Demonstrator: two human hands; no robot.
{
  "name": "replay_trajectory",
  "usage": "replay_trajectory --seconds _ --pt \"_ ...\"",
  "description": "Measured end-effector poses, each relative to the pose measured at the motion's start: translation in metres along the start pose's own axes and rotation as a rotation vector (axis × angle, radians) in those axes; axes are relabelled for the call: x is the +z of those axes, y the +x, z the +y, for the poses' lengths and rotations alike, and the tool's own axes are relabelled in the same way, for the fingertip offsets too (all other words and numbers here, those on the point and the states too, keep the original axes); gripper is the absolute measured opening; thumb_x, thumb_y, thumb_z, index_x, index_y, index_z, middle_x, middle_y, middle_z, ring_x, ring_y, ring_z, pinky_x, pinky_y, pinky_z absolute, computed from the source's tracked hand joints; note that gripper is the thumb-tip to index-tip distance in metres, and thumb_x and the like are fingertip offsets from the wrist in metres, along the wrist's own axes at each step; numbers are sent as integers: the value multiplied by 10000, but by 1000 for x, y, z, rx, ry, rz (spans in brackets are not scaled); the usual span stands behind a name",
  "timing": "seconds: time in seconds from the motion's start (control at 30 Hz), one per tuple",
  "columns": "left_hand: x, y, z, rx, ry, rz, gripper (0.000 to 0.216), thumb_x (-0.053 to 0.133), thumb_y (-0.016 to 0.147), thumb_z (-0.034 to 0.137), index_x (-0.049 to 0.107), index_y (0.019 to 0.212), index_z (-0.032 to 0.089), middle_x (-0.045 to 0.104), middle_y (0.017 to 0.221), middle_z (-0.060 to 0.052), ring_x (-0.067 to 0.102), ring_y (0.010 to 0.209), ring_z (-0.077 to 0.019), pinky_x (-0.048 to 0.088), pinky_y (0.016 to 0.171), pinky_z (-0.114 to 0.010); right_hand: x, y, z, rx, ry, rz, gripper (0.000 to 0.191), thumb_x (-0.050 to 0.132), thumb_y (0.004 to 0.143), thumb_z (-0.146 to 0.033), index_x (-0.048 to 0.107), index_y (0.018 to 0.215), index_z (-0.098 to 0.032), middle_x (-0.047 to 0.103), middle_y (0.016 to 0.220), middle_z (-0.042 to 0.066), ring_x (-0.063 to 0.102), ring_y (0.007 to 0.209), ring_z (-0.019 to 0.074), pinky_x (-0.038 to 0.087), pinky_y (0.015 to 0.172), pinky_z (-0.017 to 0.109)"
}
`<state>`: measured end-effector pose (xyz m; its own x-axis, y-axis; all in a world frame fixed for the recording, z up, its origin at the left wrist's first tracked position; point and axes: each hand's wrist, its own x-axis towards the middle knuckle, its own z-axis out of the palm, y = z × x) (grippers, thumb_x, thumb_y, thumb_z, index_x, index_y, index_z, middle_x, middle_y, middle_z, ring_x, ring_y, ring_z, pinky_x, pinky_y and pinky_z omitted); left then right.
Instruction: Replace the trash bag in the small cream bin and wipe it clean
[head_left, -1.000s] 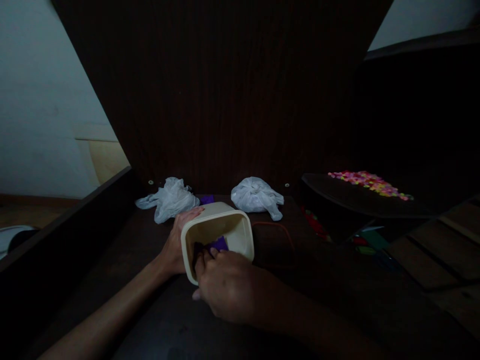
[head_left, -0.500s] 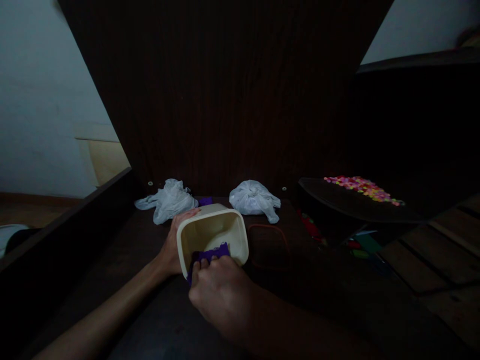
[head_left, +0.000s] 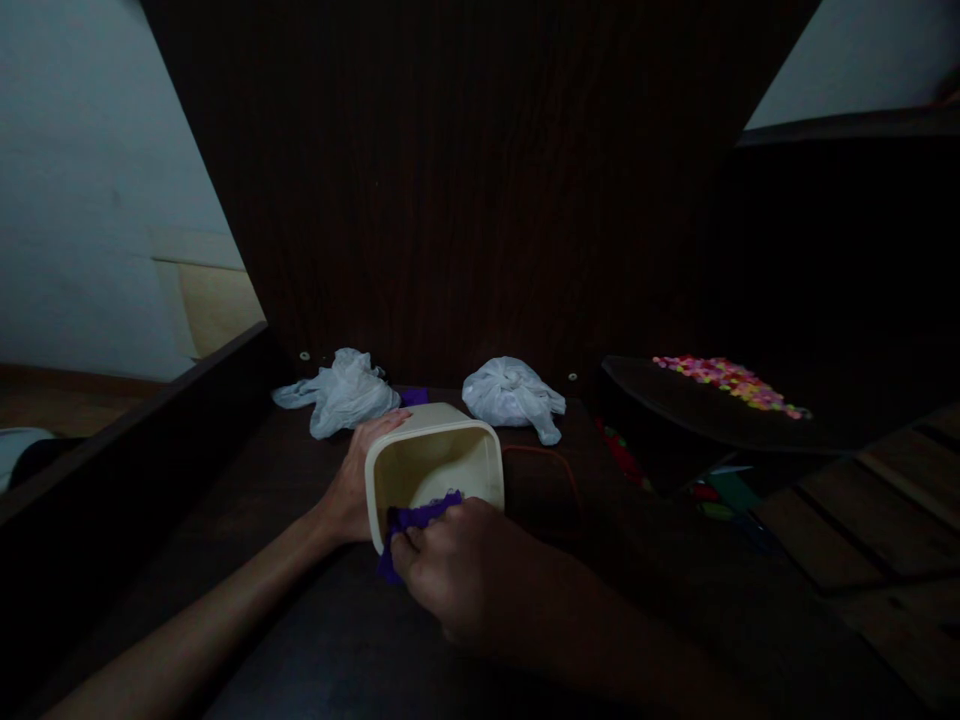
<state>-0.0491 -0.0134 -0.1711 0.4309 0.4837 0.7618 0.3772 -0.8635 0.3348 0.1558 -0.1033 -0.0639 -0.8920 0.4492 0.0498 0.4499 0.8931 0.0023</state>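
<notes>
A cream plastic container (head_left: 442,460) lies tipped toward me on a dark wooden surface (head_left: 315,640), its open mouth facing the camera. My left hand (head_left: 356,480) wraps round its left side and holds it. My right hand (head_left: 450,565) is closed on a purple cloth (head_left: 416,520), which it presses over the container's near rim. Part of the cloth hangs outside below the rim.
Two crumpled white plastic bags (head_left: 341,390) (head_left: 514,392) lie behind the container against a dark wooden panel. A thin orange loop (head_left: 551,465) lies to the right. Further right a dark tray (head_left: 720,405) holds several small pink and yellow pieces (head_left: 731,382).
My right hand has drawn the purple cloth from inside the container up onto its near rim. The left hand has kept its hold on the container's side.
</notes>
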Motion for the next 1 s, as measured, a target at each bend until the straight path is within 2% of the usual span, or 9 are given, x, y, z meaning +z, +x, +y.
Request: replay_trajectory --seconds 0.1,0.27,0.4,0.53,0.63,0.8,0.9,1.0 --pt "1 1 2 -23 -13 22 1034 848 678 454 321 1548 265 517 1472 -194 519 1354 -454 447 1095 -677 -12 -6 8 -7 53 -37 123 556 924 -133 678 935 -134 716 818 51 638 661 176 354 522 333" --pt "1 2 6 -1 6 36 1031 842 689 413 305 1553 249 519 1476 -203 524 1355 -446 449 1097 -666 -20 -11 10 49 124 -116 140 553 926 -123 685 970 -132 736 859 61 637 682 162 344 548 314" --pt "-5 6 6 36 -21 -12 1059 847 692 492 296 1555 222 515 1465 -223 515 1357 -451 440 1106 -661 -24 -13 6 88 151 -135 158 539 924 -92 689 959 -128 751 873 69 643 676 159 366 568 306" --pt "-12 8 6 32 -45 -8 1021 827 724 494 295 1557 239 510 1454 -206 519 1350 -433 449 1109 -648 -17 -9 4 163 111 -96 132 573 953 -182 685 976 -115 753 909 87 672 712 187 442 619 319" --pt "-17 8 6 14 -52 -1 1028 835 704 493 307 1552 250 512 1455 -197 530 1337 -435 448 1117 -644 -2 -2 6 211 48 -86 200 605 936 -261 681 987 -83 747 902 143 692 721 217 465 585 325" --pt "-20 6 2 22 -61 -2 1162 851 623 605 280 1572 255 495 1488 -197 512 1354 -463 461 1107 -666 13 11 11 140 -54 -60 235 542 914 -192 659 1057 -47 742 1022 220 710 763 242 508 587 360" --pt "-20 7 3 64 14 -9 1180 832 665 594 197 1605 269 510 1470 -186 514 1360 -453 477 1097 -657 7 13 15 141 -41 -80 279 505 945 -199 637 1125 -32 748 1012 185 712 777 247 515 609 377" --pt "-18 8 7 30 115 -20 1138 823 717 493 164 1611 249 499 1485 -195 515 1365 -442 489 1095 -619 -1 14 21 181 20 -88 275 485 981 -218 627 1153 -57 755 983 141 717 787 247 507 637 374"
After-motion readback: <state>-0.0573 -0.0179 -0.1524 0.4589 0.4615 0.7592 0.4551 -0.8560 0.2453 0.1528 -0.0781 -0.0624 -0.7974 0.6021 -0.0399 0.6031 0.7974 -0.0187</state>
